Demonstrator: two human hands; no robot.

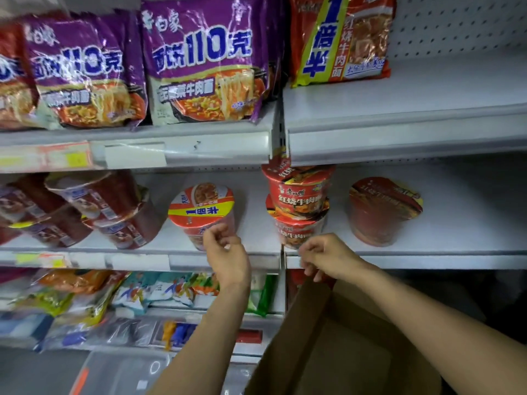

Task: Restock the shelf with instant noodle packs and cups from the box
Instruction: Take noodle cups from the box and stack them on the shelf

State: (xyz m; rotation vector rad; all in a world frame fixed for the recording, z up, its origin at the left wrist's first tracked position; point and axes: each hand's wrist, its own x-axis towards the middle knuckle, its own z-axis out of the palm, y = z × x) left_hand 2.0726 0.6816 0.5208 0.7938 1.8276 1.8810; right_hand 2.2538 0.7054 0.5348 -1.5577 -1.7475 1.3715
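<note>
White store shelf (399, 109), split into two bays by an upright. Top left board holds purple noodle packs (199, 67) standing in a row, with a red pack (11, 81) at the far left edge. Top right board has one red-and-yellow pack (339, 38) leaning at its left end.

Middle board, left bay: a pile of dark red cups (94, 206) lying on their sides, then a single red cup with a yellow band (204, 212) standing upright. Right bay: two red cups stacked (298, 201) right by the upright, and one more red cup (382, 212) well apart to the right.

Bottom board has mixed packs (85, 295), too blurry to read.
</note>
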